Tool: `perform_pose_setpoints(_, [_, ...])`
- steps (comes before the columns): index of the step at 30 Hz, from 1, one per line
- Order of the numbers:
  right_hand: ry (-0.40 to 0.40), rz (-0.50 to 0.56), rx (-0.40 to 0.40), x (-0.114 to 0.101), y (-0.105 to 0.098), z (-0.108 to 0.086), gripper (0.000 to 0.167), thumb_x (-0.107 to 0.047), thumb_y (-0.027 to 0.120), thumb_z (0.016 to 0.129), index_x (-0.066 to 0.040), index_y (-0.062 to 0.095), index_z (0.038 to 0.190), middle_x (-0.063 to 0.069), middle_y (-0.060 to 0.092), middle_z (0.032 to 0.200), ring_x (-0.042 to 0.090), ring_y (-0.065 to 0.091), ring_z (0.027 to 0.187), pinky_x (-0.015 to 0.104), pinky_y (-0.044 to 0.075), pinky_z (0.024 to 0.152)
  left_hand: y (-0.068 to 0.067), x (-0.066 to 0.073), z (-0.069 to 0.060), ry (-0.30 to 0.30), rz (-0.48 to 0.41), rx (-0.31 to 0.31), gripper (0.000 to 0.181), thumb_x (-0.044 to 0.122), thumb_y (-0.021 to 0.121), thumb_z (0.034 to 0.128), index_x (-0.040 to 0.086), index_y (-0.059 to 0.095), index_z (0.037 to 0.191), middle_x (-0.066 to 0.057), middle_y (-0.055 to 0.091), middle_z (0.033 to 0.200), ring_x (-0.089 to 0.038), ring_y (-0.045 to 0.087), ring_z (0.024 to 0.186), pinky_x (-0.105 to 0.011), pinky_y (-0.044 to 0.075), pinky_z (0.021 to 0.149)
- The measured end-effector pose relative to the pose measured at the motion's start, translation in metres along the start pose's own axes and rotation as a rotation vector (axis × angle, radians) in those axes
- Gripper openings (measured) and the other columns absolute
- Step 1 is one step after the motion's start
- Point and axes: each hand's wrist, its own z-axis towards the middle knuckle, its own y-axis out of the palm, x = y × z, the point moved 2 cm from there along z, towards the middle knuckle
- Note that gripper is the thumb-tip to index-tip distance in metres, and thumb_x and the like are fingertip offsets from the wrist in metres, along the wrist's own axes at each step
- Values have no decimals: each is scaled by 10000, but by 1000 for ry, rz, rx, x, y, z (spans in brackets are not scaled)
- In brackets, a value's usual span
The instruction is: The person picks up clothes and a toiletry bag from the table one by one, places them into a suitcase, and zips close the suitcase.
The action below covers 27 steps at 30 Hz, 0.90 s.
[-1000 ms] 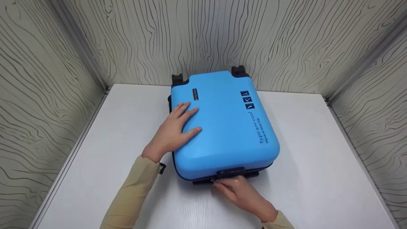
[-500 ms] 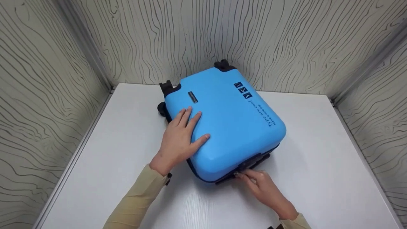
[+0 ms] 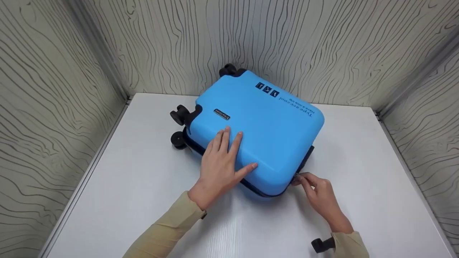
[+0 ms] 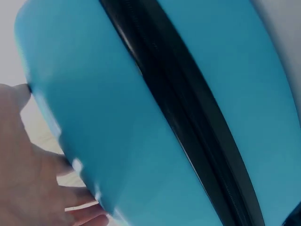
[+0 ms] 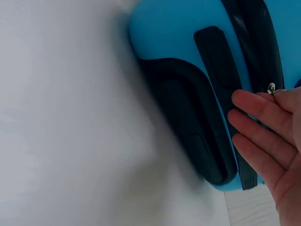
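A light blue hard-shell suitcase (image 3: 265, 125) lies flat on the white table, turned at an angle with its wheels at the far left. Spread over its near left edge, my left hand (image 3: 220, 168) rests on the lid with straight fingers. At the suitcase's right end my right hand (image 3: 321, 193) pinches a small metal zipper pull (image 5: 271, 88) between thumb and index finger. The black zipper band (image 5: 256, 42) runs beside it in the right wrist view. The other fingers of that hand lie over the black carry handle (image 5: 218, 56).
Black wheels (image 3: 178, 139) stick out at the suitcase's left end. Patterned wall panels (image 3: 229, 39) enclose the white table (image 3: 143, 161) at the back and both sides. A black wrist device (image 3: 322, 245) is at the right sleeve.
The suitcase has turned counterclockwise, its handle end swinging to the right and its wheel end to the left. Both hands have moved right with it, the right still pinching the zipper pull.
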Motion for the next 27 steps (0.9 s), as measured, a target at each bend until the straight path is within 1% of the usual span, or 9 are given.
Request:
perform_pose_setpoints(5, [45,-58,29,17,-13,14,170,68,618,982,-36,749,952,-57,749,831,152,727,800,81,474,782,5,14,2,27,83,0,947,799,385,931,128,347,1599,-240,343,1581,-356,372,1423,-435,283,1171])
perform_pose_setpoints(9, [92,-110,42,29,-21,27,161,32,600,1004,-14,749,966,3,750,837,195,724,796,74,458,766,8,24,4,46,158,-3,919,763,435,944,134,328,1606,-242,365,1564,-335,392,1409,-415,283,1170])
perform_pose_setpoints(12, [126,-159,36,37,-27,37,160,26,586,1009,21,745,995,81,752,869,227,702,782,105,467,719,12,29,6,65,207,24,883,713,519,945,141,351,1596,-229,397,1542,-319,416,1386,-404,302,1159])
perform_pose_setpoints(15, [157,-192,15,45,-32,48,166,25,572,1010,57,734,1021,135,740,866,230,645,721,177,470,620,16,34,10,82,246,65,851,674,578,940,154,379,1583,-213,432,1510,-308,446,1342,-397,336,1136])
perform_pose_setpoints(18, [170,-208,8,51,-34,60,170,26,559,1011,74,722,1013,124,703,783,222,574,644,230,443,545,21,36,15,85,262,83,837,661,593,939,170,382,1583,-203,445,1492,-299,455,1309,-392,360,1112])
perform_pose_setpoints(21, [168,-220,17,59,-35,72,169,34,551,1008,69,711,968,86,647,703,213,535,601,237,420,523,26,37,21,82,258,84,838,660,594,939,180,370,1589,-196,443,1486,-295,448,1290,-394,370,1094])
perform_pose_setpoints(24, [166,-227,29,67,-36,82,171,54,542,995,59,699,927,89,626,684,219,520,592,243,406,523,29,37,30,89,256,97,835,659,600,936,192,371,1589,-187,450,1469,-289,447,1251,-393,376,1073])
perform_pose_setpoints(27, [183,-230,28,73,-36,92,170,77,535,981,65,698,934,139,671,746,245,545,641,284,432,576,32,35,38,111,252,121,816,658,604,934,212,388,1584,-167,466,1421,-275,446,1160,-388,385,1028])
